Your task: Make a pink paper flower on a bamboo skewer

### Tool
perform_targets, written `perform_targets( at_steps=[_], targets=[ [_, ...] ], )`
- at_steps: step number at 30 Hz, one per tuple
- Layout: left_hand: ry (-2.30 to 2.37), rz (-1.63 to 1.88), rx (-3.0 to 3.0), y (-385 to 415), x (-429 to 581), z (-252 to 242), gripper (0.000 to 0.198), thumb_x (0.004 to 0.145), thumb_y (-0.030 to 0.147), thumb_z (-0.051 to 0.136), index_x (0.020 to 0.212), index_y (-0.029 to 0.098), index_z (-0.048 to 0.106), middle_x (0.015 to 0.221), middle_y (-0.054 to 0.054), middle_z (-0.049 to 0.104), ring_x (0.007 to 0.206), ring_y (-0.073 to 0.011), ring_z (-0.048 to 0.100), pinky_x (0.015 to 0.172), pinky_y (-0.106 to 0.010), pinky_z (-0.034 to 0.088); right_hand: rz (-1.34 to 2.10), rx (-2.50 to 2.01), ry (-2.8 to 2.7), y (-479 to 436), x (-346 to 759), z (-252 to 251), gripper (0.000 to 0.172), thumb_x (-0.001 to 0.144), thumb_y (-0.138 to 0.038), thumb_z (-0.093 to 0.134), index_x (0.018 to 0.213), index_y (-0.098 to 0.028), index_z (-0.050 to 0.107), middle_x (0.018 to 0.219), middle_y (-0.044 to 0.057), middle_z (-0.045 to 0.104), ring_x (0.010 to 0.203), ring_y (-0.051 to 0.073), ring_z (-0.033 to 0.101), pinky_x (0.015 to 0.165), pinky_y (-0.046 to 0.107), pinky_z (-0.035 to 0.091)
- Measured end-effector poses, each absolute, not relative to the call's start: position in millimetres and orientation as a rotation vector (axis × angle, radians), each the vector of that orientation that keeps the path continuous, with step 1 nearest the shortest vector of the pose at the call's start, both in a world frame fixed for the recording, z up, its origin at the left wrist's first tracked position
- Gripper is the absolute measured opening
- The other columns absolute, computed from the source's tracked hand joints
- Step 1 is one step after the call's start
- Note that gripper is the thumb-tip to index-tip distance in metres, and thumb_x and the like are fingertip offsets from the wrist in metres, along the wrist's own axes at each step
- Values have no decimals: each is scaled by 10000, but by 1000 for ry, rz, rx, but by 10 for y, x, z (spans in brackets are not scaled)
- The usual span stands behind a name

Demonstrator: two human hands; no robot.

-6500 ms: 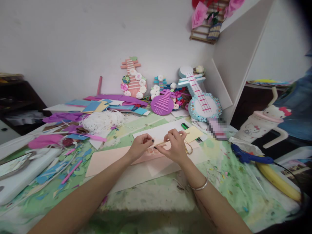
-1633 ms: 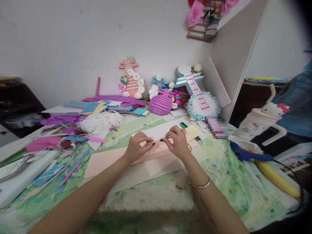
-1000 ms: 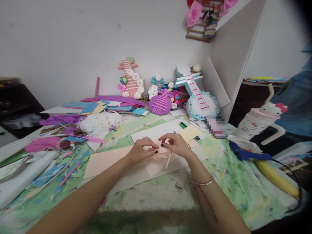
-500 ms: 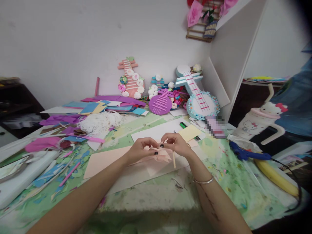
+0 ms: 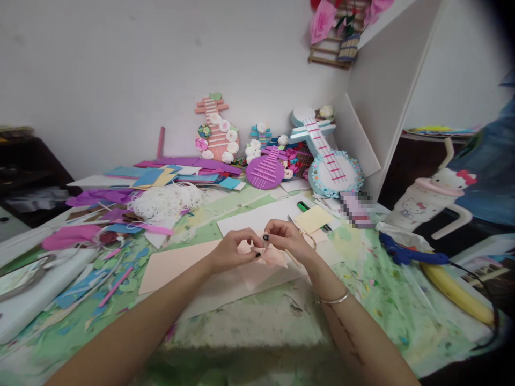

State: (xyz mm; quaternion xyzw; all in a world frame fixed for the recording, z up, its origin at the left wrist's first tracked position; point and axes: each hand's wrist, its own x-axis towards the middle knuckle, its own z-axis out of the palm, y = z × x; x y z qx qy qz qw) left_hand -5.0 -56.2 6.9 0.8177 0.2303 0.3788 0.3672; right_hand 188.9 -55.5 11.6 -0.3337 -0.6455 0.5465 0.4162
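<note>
Both hands meet over a peach foam-like sheet (image 5: 173, 262) in the middle of the table. Between their fingertips is a piece of thin, crinkled peach paper (image 5: 277, 257), gathered at the top with its pointed edges hanging down. My left hand (image 5: 233, 249) pinches its left side. My right hand (image 5: 287, 238) is closed on the gathered top, thumb and finger pressed together. A thin light stick (image 5: 293, 259) pokes out below the right palm; how it is held cannot be seen. Scissors with a gold handle (image 5: 309, 239) lie partly hidden behind the right hand.
A pale yellow paper (image 5: 314, 218) and green marker (image 5: 302, 207) lie beyond the hands. A blue glue gun (image 5: 410, 253), banana (image 5: 456, 294) and tumbler (image 5: 422, 203) stand right. White string (image 5: 167, 202) and scraps lie left. Decorated lute-shaped crafts (image 5: 265, 170) lean at the back.
My right fingers have shifted slightly on the peach paper, and its lower edges flare differently. The light stick has tilted and tucked closer to the right palm. The left hand hardly moved.
</note>
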Motion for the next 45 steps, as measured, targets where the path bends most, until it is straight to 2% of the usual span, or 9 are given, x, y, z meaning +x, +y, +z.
perform_targets(
  at_steps=[6, 13, 17, 21, 23, 26, 32, 41, 45],
  targets=[
    [480, 1169, 2460, -559, -23, 48, 150, 709, 61, 534, 780, 166, 616, 746, -54, 642, 754, -159, 536, 741, -313, 421, 1328, -943, -1564, -524, 1840, 74, 135, 685, -256, 610, 709, -154, 525, 563, -69, 437, 440, 32, 338, 412, 176, 238],
    [472, 1066, 2822, -579, -15, -42, 193, 735, 64, 516, 799, 198, 639, 821, -66, 655, 827, -183, 518, 790, -356, 407, 1268, -1051, -1585, -547, 1797, 85, 126, 689, -248, 605, 683, -152, 523, 578, -57, 441, 462, 45, 369, 406, 179, 261],
    [475, 1165, 2505, -601, -18, 34, 167, 766, 162, 555, 876, 180, 679, 872, -97, 667, 852, -194, 555, 812, -367, 436, 1267, -958, -1580, -540, 1820, 90, 190, 716, -307, 630, 713, -151, 521, 582, -55, 454, 469, 42, 367, 423, 181, 250],
    [675, 1185, 1981, -588, -42, 103, 222, 826, 262, 535, 741, 146, 706, 742, -86, 683, 735, -175, 610, 723, -312, 470, 1318, -816, -1546, -541, 1828, 98, 240, 735, -348, 651, 756, -151, 515, 626, -27, 530, 526, 54, 436, 473, 182, 277],
    [815, 1177, 1723, -566, -47, 104, 199, 777, 300, 609, 706, 131, 688, 693, -67, 674, 678, -164, 614, 674, -288, 477, 1356, -783, -1542, -553, 1817, 107, 260, 729, -363, 666, 765, -155, 513, 654, -13, 565, 565, 70, 486, 495, 186, 307],
    [866, 1141, 1458, -523, -40, 70, 234, 663, 299, 724, 810, 131, 652, 776, -47, 664, 676, -143, 612, 627, -251, 478, 1379, -788, -1545, -574, 1793, 118, 276, 715, -379, 683, 766, -161, 521, 648, -19, 572, 563, 75, 506, 515, 192, 348],
    [737, 924, 1392, -496, -18, 34, 357, 620, 252, 764, 913, 126, 604, 856, -50, 640, 744, -133, 607, 689, -255, 478, 1333, -832, -1549, -588, 1763, 137, 290, 667, -392, 714, 730, -159, 554, 668, -18, 577, 596, 83, 533, 562, 205, 408],
    [769, 940, 1394, -513, 13, 15, 340, 570, 197, 786, 832, 107, 590, 759, -24, 627, 673, -107, 591, 649, -238, 468, 1220, -961, -1603, -586, 1729, 99, 282, 683, -409, 678, 720, -154, 562, 663, -18, 542, 551, 68, 464, 494, 190, 347],
    [757, 1062, 1355, -487, 6, 16, 289, 571, 212, 784, 772, 106, 606, 717, -17, 634, 648, -113, 591, 630, -248, 481, 1203, -996, -1642, -604, 1772, 150, 269, 665, -363, 695, 803, -158, 587, 693, -24, 550, 462, 30, 360, 419, 179, 230]
  ],
)
